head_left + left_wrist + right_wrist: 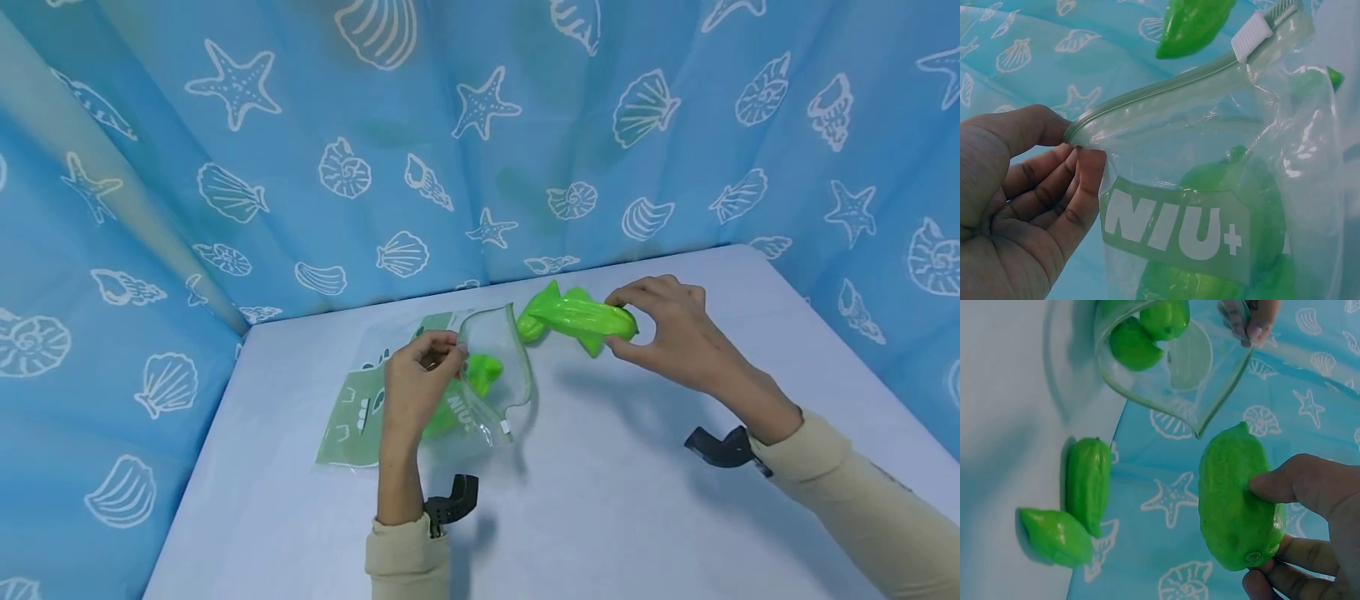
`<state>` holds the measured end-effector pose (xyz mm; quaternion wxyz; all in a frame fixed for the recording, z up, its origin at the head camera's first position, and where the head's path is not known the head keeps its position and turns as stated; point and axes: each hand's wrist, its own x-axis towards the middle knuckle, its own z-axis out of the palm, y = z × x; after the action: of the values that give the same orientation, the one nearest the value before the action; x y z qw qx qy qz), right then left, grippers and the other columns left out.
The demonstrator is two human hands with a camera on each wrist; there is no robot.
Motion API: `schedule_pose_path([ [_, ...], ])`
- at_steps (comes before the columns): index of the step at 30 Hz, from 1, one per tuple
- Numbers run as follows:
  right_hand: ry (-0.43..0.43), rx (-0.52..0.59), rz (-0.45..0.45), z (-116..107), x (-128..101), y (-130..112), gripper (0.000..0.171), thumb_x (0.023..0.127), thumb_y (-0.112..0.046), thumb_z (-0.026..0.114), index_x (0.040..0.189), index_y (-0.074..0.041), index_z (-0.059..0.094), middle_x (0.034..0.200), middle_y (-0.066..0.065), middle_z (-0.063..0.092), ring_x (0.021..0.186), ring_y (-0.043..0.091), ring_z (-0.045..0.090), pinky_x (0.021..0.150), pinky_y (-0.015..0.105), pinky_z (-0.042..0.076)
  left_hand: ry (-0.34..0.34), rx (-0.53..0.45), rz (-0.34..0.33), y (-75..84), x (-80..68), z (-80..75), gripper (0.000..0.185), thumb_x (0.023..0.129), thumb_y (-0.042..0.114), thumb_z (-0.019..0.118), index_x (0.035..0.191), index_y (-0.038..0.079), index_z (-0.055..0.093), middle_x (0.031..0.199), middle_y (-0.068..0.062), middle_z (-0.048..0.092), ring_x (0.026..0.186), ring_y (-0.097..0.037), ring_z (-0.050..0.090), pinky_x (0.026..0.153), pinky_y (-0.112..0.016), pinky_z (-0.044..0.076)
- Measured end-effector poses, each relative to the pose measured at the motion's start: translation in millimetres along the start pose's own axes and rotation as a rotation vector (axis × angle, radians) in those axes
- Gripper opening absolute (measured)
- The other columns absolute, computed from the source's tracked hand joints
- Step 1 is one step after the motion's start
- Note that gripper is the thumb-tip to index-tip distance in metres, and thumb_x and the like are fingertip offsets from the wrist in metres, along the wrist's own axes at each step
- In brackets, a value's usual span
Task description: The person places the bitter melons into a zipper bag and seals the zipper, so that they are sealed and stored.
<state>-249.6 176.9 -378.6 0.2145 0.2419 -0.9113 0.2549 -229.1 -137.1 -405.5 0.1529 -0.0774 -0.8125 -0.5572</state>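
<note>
My left hand (431,371) pinches the rim of a clear zip bag (491,367) printed with green and holds its mouth open above the table. In the left wrist view, thumb and fingers (1082,172) grip the bag's zip edge (1154,97) near its white slider (1250,34). Green toy vegetables (1235,206) lie inside the bag. My right hand (663,329) holds a bumpy green toy vegetable (581,318) just right of the bag's mouth. The right wrist view shows that vegetable (1238,500) between thumb and fingers, close to the bag's opening (1172,362).
Two more green toy vegetables (1088,481) (1054,534) lie on the pale table (600,500) behind the held one. Blue curtains (300,167) printed with shells and starfish close in the table's back and both sides.
</note>
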Motion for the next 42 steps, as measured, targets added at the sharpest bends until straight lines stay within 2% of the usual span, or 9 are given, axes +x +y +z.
schedule_pose_path([
  [7,-0.028,-0.006,-0.057,9.5,6.5,-9.6,0.04,0.069,-0.022,0.078,0.105,-0.01,0.065,0.106,0.002,0.058,0.102,0.021,0.045,0.079,0.05,0.024,-0.017,-0.023,-0.014,3.9,1.1,-1.6,0.013,0.085,0.024,0.066,0.093,0.014,0.068,0.077,0.001,0.065,0.063,-0.015,0.061,0.059,-0.029,0.052],
  [15,-0.012,-0.065,-0.162,15.5,15.2,-19.3,0.04,0.07,-0.024,0.076,0.105,-0.01,0.064,0.107,0.005,0.058,0.102,0.024,0.045,0.078,0.05,0.024,-0.015,-0.033,-0.005,8.9,5.7,-1.8,0.012,0.085,0.023,0.066,0.093,0.014,0.068,0.078,0.0,0.065,0.063,-0.015,0.061,0.058,-0.029,0.051],
  [25,-0.012,-0.058,-0.176,25.4,22.2,-29.9,0.038,0.071,-0.026,0.075,0.105,-0.012,0.065,0.107,0.004,0.059,0.1,0.023,0.045,0.077,0.048,0.025,-0.02,0.007,-0.013,9.8,6.8,-2.3,0.01,0.085,0.022,0.066,0.091,0.015,0.068,0.077,0.002,0.065,0.064,-0.013,0.061,0.061,-0.027,0.051],
  [42,-0.059,-0.09,-0.198,53.9,35.4,-45.8,0.037,0.071,-0.027,0.075,0.105,-0.014,0.065,0.106,-0.001,0.06,0.099,0.021,0.047,0.078,0.046,0.027,-0.024,-0.014,-0.022,3.2,1.8,-3.0,0.012,0.085,0.023,0.065,0.093,0.014,0.068,0.077,0.001,0.065,0.062,-0.015,0.061,0.058,-0.03,0.05],
])
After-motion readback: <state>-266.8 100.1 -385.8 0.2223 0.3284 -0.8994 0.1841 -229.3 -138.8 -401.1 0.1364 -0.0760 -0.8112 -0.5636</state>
